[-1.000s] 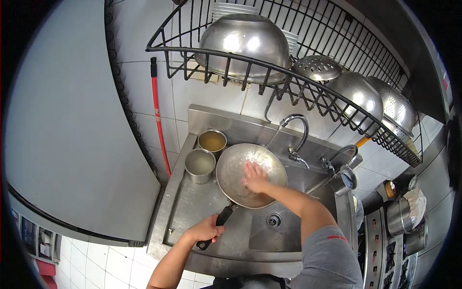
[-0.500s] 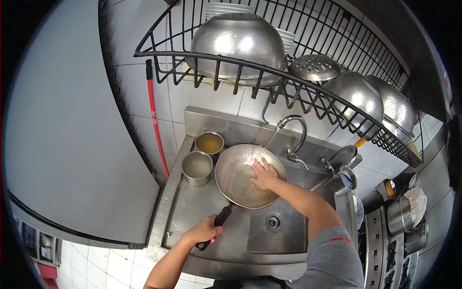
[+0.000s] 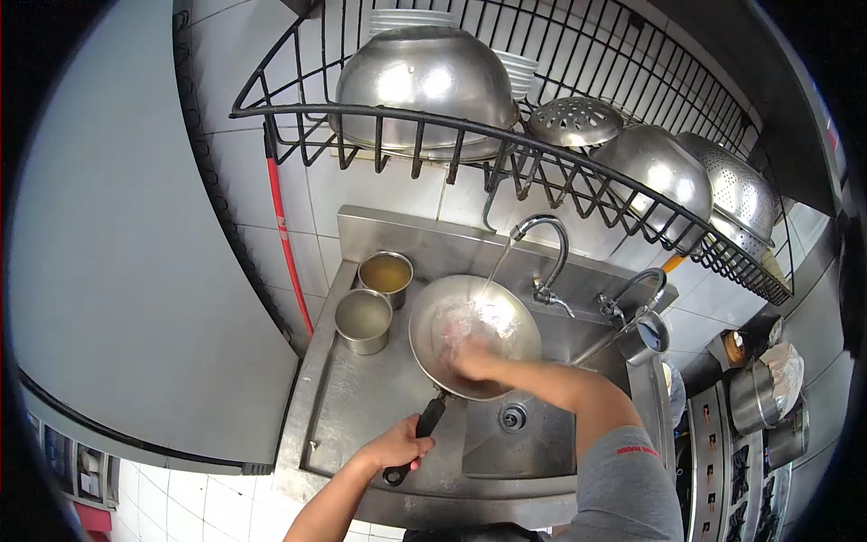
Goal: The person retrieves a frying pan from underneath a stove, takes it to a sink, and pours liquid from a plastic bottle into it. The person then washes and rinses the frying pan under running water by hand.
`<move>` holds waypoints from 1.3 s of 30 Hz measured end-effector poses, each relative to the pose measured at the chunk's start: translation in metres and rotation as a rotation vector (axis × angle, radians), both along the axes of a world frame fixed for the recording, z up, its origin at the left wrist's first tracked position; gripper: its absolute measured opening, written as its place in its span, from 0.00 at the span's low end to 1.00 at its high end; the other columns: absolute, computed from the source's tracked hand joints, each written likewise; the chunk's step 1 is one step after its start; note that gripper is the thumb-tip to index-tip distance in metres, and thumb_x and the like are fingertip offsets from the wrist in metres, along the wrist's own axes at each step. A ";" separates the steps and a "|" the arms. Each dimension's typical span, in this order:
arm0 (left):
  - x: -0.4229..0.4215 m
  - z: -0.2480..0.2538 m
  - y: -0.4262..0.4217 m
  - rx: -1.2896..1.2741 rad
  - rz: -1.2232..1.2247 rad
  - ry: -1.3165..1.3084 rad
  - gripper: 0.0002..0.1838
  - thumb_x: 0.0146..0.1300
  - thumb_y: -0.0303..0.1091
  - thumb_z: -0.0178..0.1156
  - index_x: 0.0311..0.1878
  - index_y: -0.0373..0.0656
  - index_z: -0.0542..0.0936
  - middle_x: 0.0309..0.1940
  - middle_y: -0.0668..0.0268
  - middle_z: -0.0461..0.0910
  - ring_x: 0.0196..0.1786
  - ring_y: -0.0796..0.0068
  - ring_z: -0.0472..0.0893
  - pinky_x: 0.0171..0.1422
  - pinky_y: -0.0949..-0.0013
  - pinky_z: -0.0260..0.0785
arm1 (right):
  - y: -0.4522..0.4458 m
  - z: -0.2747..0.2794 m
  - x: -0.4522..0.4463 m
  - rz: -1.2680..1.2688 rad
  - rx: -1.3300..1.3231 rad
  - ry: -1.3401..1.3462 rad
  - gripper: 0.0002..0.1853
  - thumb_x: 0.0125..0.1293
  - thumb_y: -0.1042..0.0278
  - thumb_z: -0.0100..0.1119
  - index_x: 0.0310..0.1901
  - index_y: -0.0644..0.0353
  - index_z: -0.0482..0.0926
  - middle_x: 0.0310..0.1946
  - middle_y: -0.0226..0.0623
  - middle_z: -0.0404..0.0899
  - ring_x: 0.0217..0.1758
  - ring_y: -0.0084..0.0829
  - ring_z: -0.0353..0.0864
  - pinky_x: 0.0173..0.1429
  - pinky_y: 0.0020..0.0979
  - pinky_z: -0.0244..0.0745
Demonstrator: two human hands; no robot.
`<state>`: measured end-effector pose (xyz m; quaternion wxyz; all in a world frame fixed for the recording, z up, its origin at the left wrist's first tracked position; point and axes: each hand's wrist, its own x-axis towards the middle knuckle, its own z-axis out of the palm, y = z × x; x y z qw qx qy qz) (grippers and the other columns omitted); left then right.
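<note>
A round metal pan is held over the steel sink, its black handle pointing toward me. My left hand is wrapped round that handle. Inside the pan, on its near side, is my right hand, its fingers smeared by motion and splashing water. From the curved faucet a stream of water runs into the pan. Left of the pan stand two metal pots, one with yellowish liquid and one with cloudy liquid.
A black wire rack with metal bowls, a perforated ladle and colanders hangs above. A second faucet with a metal container is at right. A stove stands far right, a grey cabinet left.
My right hand has moved from the pan's right side to its near, lower part. The pan and my left hand have shifted slightly right and down in view.
</note>
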<state>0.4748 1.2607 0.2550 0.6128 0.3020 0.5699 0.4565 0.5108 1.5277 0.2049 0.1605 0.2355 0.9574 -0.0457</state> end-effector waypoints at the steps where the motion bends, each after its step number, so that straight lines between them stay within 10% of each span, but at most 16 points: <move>1: -0.003 0.002 0.000 -0.004 0.003 -0.001 0.12 0.58 0.29 0.55 0.40 0.35 0.64 0.16 0.71 0.67 0.14 0.80 0.69 0.18 0.75 0.61 | 0.005 -0.027 0.000 0.440 -0.235 0.315 0.32 0.67 0.56 0.39 0.69 0.58 0.47 0.70 0.55 0.40 0.73 0.52 0.43 0.72 0.52 0.39; 6: -0.004 -0.006 -0.008 -0.013 0.009 -0.017 0.12 0.60 0.29 0.55 0.40 0.36 0.63 0.17 0.70 0.67 0.14 0.81 0.69 0.18 0.75 0.60 | 0.039 -0.017 -0.007 0.029 -0.204 0.352 0.30 0.67 0.56 0.43 0.68 0.58 0.52 0.71 0.47 0.46 0.74 0.46 0.43 0.72 0.48 0.44; 13: -0.011 -0.006 -0.010 -0.027 -0.032 -0.001 0.12 0.60 0.30 0.55 0.40 0.37 0.63 0.17 0.71 0.67 0.15 0.81 0.69 0.18 0.75 0.61 | 0.046 -0.055 -0.023 0.113 0.070 0.521 0.33 0.68 0.55 0.41 0.71 0.54 0.44 0.73 0.44 0.36 0.74 0.47 0.39 0.72 0.45 0.44; 17: -0.014 -0.009 -0.006 -0.026 -0.031 0.000 0.12 0.59 0.30 0.55 0.39 0.37 0.63 0.17 0.71 0.67 0.15 0.81 0.69 0.18 0.74 0.61 | 0.028 -0.054 -0.023 0.597 -0.061 0.213 0.35 0.67 0.49 0.41 0.71 0.51 0.44 0.74 0.37 0.30 0.75 0.46 0.32 0.72 0.53 0.38; 22: -0.011 0.000 -0.004 -0.012 0.035 -0.012 0.12 0.59 0.31 0.56 0.37 0.38 0.63 0.17 0.71 0.67 0.14 0.81 0.68 0.18 0.74 0.61 | 0.021 -0.011 -0.012 -0.132 -0.027 0.014 0.38 0.66 0.36 0.32 0.71 0.48 0.41 0.73 0.37 0.30 0.75 0.45 0.30 0.73 0.52 0.35; 25: 0.002 -0.005 0.004 -0.001 0.059 -0.085 0.10 0.58 0.30 0.56 0.36 0.40 0.64 0.17 0.71 0.67 0.14 0.82 0.68 0.18 0.74 0.61 | 0.001 0.010 0.015 -0.053 -0.084 -0.460 0.45 0.62 0.30 0.33 0.71 0.52 0.39 0.73 0.44 0.26 0.75 0.46 0.26 0.74 0.49 0.32; 28: 0.023 -0.004 0.022 0.003 0.104 -0.216 0.08 0.58 0.28 0.56 0.32 0.43 0.65 0.18 0.71 0.67 0.13 0.83 0.66 0.17 0.74 0.60 | 0.012 0.085 0.041 -0.120 -0.580 -0.582 0.50 0.57 0.23 0.35 0.65 0.64 0.57 0.63 0.58 0.57 0.69 0.46 0.56 0.70 0.40 0.52; 31: 0.049 0.016 0.038 0.029 0.133 -0.453 0.07 0.59 0.29 0.55 0.32 0.44 0.65 0.18 0.73 0.65 0.14 0.85 0.64 0.18 0.76 0.57 | 0.030 0.154 0.079 -0.226 -0.951 -0.344 0.45 0.61 0.26 0.34 0.57 0.65 0.71 0.48 0.48 0.78 0.54 0.36 0.76 0.60 0.32 0.66; 39: 0.085 0.033 0.038 0.168 -0.054 -1.651 0.05 0.66 0.28 0.46 0.43 0.41 0.67 0.19 0.76 0.62 0.12 0.89 0.62 0.17 0.80 0.54 | -0.028 0.242 0.140 0.311 -0.221 0.281 0.17 0.66 0.54 0.52 0.45 0.58 0.78 0.41 0.35 0.79 0.49 0.32 0.76 0.67 0.44 0.50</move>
